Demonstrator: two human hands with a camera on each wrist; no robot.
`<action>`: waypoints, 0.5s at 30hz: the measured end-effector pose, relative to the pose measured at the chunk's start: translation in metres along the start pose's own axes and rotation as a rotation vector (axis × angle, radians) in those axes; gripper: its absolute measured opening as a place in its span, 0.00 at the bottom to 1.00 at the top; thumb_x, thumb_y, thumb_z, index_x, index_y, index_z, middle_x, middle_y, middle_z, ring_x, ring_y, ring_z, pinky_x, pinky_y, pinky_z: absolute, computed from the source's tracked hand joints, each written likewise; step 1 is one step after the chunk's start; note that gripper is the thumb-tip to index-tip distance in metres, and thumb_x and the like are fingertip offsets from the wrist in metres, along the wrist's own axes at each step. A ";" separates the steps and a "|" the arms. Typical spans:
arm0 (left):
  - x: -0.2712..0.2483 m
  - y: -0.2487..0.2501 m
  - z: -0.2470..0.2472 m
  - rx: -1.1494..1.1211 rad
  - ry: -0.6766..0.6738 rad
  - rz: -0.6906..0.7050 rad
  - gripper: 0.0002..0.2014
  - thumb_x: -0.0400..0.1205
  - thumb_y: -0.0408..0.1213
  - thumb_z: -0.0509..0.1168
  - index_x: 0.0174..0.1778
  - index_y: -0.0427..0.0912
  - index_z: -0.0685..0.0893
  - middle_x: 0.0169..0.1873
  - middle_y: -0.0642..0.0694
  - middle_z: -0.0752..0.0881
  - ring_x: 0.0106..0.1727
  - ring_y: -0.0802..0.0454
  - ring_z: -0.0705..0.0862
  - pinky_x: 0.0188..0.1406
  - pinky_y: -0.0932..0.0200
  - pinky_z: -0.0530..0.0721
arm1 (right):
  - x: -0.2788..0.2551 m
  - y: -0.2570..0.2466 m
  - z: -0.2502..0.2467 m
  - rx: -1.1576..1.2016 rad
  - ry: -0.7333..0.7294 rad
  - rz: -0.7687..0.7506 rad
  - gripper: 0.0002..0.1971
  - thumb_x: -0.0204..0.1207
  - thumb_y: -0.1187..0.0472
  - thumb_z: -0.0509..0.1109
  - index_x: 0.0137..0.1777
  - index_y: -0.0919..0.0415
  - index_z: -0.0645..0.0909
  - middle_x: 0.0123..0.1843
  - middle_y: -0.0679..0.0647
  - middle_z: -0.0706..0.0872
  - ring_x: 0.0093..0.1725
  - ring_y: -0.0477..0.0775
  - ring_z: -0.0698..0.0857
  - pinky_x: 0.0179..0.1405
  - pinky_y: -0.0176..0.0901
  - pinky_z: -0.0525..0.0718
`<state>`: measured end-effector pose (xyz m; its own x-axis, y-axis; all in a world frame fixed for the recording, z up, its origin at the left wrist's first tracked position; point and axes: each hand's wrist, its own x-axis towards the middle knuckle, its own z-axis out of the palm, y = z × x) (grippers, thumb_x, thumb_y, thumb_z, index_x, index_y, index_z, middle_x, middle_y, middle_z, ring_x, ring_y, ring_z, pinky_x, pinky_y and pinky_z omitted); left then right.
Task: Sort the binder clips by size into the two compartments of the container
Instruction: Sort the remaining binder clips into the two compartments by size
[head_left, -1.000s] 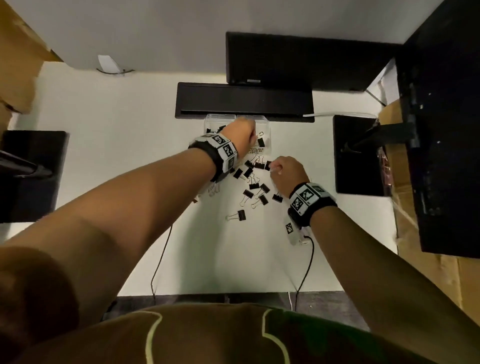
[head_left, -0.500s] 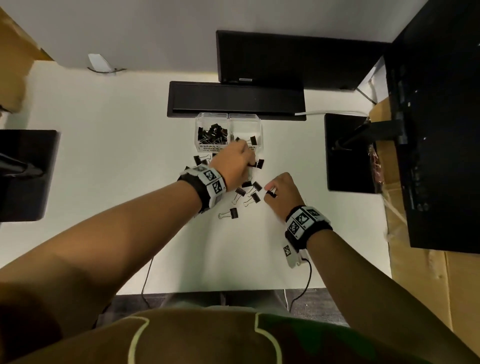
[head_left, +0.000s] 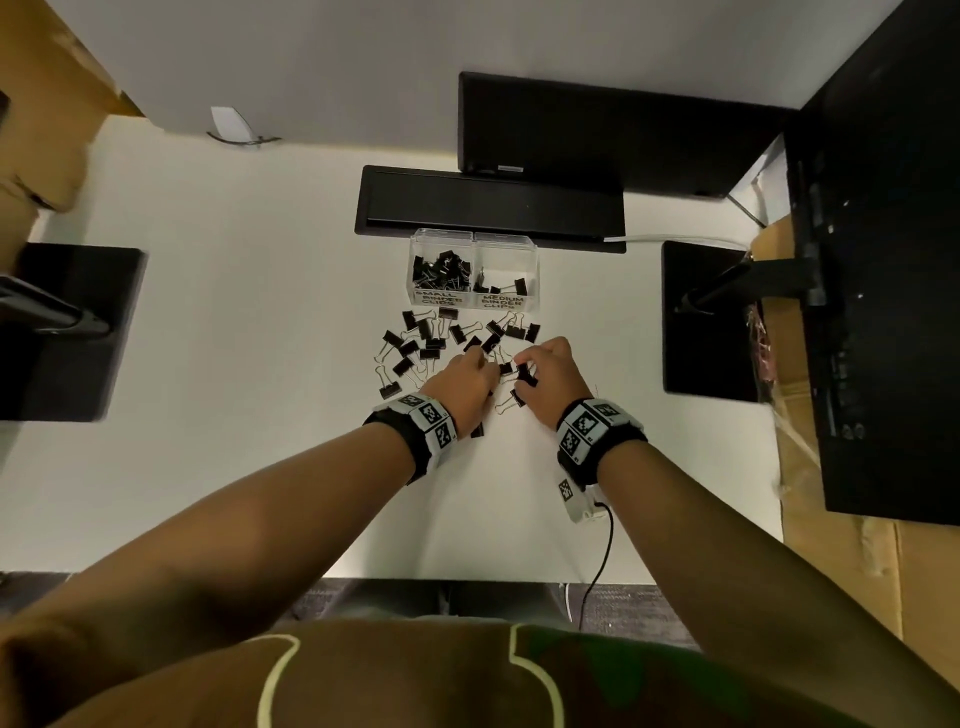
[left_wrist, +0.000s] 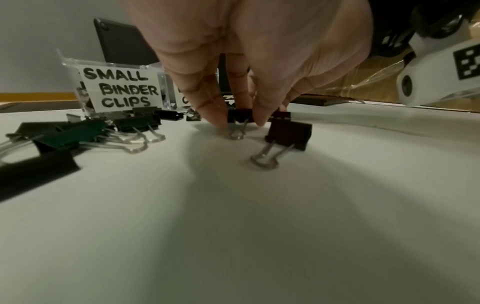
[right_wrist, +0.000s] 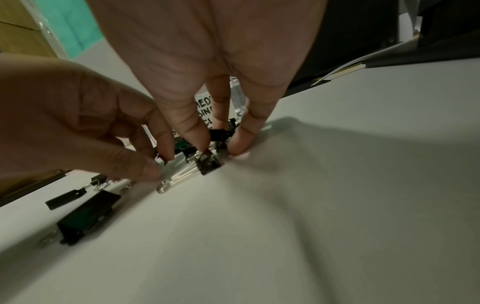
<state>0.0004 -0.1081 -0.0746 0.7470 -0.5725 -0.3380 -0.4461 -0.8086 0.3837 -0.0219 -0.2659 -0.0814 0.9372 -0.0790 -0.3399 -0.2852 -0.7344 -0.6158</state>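
A clear two-compartment container stands at the back. Its left half, labelled small binder clips, is heaped with black clips; its right half, labelled medium, holds a few. Loose black binder clips lie scattered on the white table in front of it. My left hand is down among them, and its thumb and finger pinch a small clip that still touches the table. My right hand, close beside it, pinches another black clip between thumb and fingertips.
A black bar and a monitor stand just behind the container. Black stand bases flank the work area. A cable runs from my right wrist off the table's near edge.
My left hand has drawn back from over the container's right compartment to the loose clips and taken hold of one. My right hand has stayed at the pile and holds a clip.
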 end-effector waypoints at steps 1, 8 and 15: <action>0.001 0.000 -0.001 0.007 0.009 0.002 0.12 0.80 0.32 0.61 0.58 0.35 0.77 0.57 0.37 0.76 0.57 0.38 0.77 0.47 0.43 0.84 | 0.000 -0.002 0.000 -0.011 -0.009 0.012 0.17 0.73 0.69 0.70 0.62 0.62 0.80 0.64 0.58 0.70 0.47 0.48 0.74 0.48 0.35 0.76; 0.009 0.009 -0.012 -0.020 0.069 -0.024 0.16 0.81 0.39 0.60 0.63 0.39 0.72 0.57 0.38 0.74 0.44 0.39 0.81 0.30 0.54 0.74 | -0.002 -0.014 0.003 -0.028 0.003 0.096 0.12 0.72 0.68 0.72 0.55 0.67 0.78 0.62 0.58 0.70 0.44 0.54 0.79 0.47 0.39 0.79; 0.021 0.005 -0.011 0.086 -0.011 0.025 0.12 0.81 0.34 0.60 0.60 0.38 0.75 0.59 0.36 0.71 0.49 0.38 0.80 0.31 0.54 0.76 | -0.006 -0.009 -0.002 0.044 0.050 0.048 0.07 0.70 0.73 0.70 0.42 0.62 0.77 0.46 0.54 0.78 0.41 0.52 0.77 0.36 0.34 0.72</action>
<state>0.0193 -0.1230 -0.0698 0.7300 -0.5937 -0.3385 -0.5058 -0.8024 0.3168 -0.0244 -0.2603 -0.0720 0.9307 -0.1473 -0.3347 -0.3375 -0.6985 -0.6310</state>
